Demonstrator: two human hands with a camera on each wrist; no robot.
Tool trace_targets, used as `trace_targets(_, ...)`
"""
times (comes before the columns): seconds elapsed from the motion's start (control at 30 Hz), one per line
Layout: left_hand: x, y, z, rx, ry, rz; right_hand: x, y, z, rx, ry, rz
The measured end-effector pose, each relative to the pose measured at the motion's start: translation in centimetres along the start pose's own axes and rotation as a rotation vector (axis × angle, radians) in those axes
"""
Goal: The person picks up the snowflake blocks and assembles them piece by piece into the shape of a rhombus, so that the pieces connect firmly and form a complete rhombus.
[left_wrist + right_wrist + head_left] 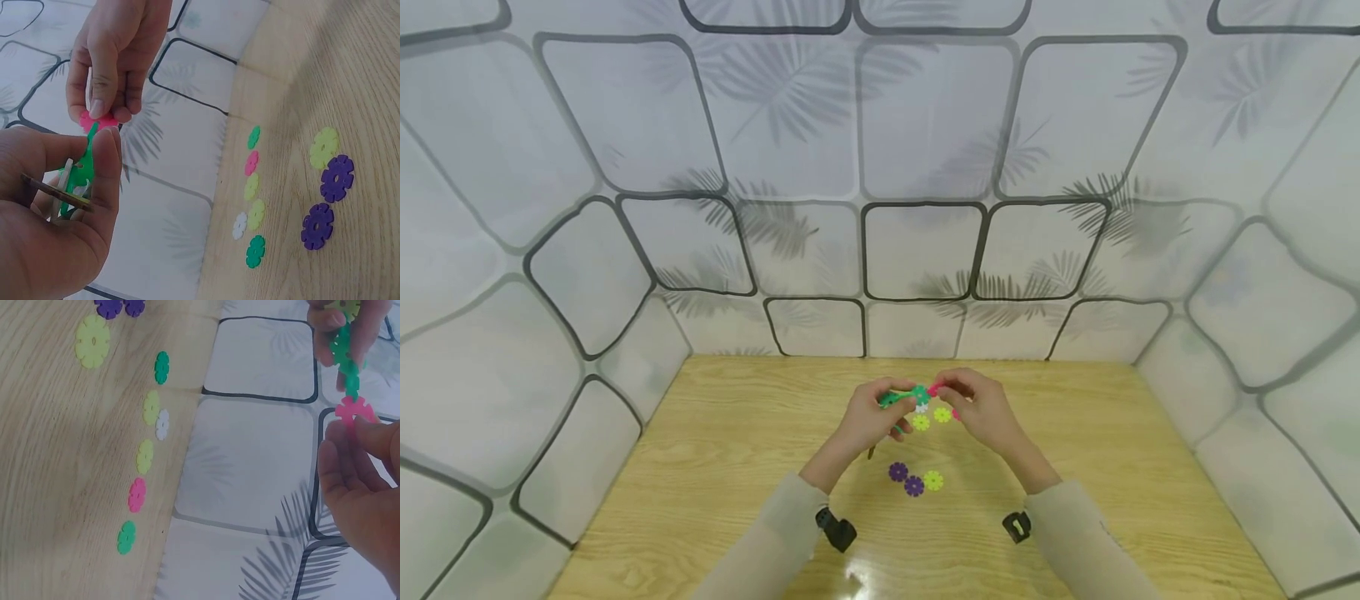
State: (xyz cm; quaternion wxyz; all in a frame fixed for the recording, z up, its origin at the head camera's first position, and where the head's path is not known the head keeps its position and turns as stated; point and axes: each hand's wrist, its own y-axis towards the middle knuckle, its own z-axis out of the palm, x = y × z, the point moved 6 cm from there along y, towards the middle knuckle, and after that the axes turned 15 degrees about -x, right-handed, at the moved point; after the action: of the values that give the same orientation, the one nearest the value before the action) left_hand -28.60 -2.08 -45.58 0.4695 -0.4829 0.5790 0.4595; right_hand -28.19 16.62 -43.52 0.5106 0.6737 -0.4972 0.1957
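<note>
My left hand [867, 417] grips a small cluster of joined plastic snowflake discs. Green discs [81, 172] show in it, along with a white disc edge [62, 181] and a brown one [56, 192]; the left fingers partly hide the cluster. A yellow disc [347, 306] shows at the left fingers in the right wrist view. Between thumb and fingers, my right hand [983, 408] pinches a pink snowflake disc [355, 411]. Its notched rim meets the edge of the outermost green disc [352, 386]. Whether the two are slotted together I cannot tell. Both hands are raised over the table.
On the wooden table [737, 483] two purple discs [317, 226] lie beside a yellow disc [933, 481]. Farther back runs a row of green, yellow, white [162, 425] and pink [137, 495] discs. Patterned panels [917, 250] enclose the table's back and sides.
</note>
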Motion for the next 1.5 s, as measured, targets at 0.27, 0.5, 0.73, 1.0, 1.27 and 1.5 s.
trace_targets(0.27, -0.3, -0.3, 0.0, -0.031, -0.059, -0.001, 0.4, -0.1, 0.7, -0.053, -0.028, 0.042)
trace_targets(0.5, -0.1, -0.3, 0.1, 0.0, -0.037, -0.011, 1.2, 0.0, 0.4, -0.035, 0.013, 0.032)
trace_targets(0.73, 0.3, -0.3, 0.5, 0.03, -0.006, -0.017, 0.7, -0.1, 0.4, 0.024, 0.036, 0.038)
trace_targets(1.0, 0.2, -0.4, 1.1, 0.023, -0.003, -0.014, 0.2, -0.4, 0.9, 0.038, 0.063, 0.046)
trace_targets(1.27, 0.8, 0.0, 0.6, -0.019, -0.011, -0.053, -1.3, -0.4, -0.3, -0.008, 0.026, 0.121)
trace_targets(1.5, 0.9, 0.1, 0.2, -0.052, -0.085, -0.151, -4.0, -0.7, -1.0, -0.05, -0.04, 0.159)
